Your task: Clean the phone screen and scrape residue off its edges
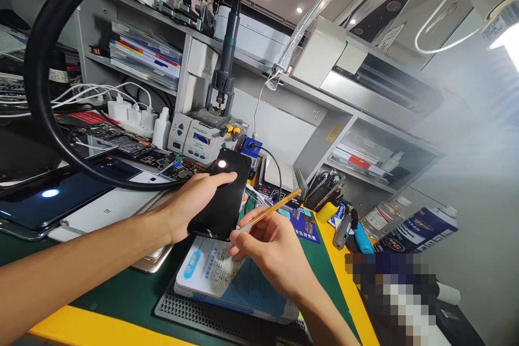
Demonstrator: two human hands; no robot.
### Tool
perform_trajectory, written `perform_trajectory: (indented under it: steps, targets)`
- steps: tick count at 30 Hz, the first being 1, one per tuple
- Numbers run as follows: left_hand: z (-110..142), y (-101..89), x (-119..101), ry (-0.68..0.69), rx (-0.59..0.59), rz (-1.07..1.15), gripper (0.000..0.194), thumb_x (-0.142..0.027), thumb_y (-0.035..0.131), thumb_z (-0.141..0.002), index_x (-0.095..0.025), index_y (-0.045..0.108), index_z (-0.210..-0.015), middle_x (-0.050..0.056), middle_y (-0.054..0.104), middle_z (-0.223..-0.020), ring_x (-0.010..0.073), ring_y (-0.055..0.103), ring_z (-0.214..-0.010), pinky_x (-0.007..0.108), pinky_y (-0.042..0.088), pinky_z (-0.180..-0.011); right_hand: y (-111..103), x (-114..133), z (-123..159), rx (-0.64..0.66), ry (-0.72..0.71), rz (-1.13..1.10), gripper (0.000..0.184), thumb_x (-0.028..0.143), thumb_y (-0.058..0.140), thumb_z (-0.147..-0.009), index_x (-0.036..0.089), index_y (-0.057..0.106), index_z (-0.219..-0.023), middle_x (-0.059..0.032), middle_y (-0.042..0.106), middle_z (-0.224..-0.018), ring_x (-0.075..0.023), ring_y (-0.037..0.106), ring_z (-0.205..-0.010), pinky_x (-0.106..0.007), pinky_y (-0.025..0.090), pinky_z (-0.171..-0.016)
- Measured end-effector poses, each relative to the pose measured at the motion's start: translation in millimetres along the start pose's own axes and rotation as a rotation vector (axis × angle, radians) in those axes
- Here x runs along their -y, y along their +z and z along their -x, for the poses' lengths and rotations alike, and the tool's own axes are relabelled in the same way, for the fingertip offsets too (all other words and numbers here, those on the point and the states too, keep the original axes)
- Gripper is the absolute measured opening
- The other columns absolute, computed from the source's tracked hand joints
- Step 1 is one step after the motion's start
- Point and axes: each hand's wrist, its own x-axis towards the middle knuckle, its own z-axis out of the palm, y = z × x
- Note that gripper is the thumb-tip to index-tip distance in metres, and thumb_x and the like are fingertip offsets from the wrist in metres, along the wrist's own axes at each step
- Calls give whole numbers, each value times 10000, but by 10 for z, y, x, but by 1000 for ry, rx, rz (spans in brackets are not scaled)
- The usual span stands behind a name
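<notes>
My left hand (188, 203) grips a black smartphone (223, 205) by its side, the thumb lying across the dark glass. The phone is tilted up above the bench, and a lamp glares off its upper end. In my right hand (270, 238), the fingers pinch a slim gold screwdriver (279, 205); its silver end is at the phone's lower edge. Whether the tip touches a screw is hidden by my fingers. Beneath both hands lies a white and blue printed box (203, 267) on a black perforated plate (190, 308).
Phones (93, 211) and circuit boards (138, 146) lie at left. A black hose (30, 65) loops over them from the soldering station (197, 138). A green mat (97, 292) with yellow edging (105, 327) covers the bench. Bottles and a spray can (421, 230) stand at right.
</notes>
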Motion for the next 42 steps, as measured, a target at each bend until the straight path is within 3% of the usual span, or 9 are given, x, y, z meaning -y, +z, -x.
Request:
perform_trajectory:
  steps: [11,42]
  targets:
    - [-40,2,6,-2,5,-3,380,-495,712,-793,-118,759,-773,121,725,-703,231,669,-579,279,534,-505,13,24,6,-5,6,4,337,278,866,-699,184,575,-839,40,673,-625,-117,646,-587,-241,504,-610]
    - [-29,3,0,-3,29,-5,369,-483,734,-772,-115,756,-782,113,717,-703,216,658,-579,257,524,-496,18,-2,19,2,11,13,354,294,872,-699,185,575,-856,40,669,-636,-122,643,-598,-247,490,-612]
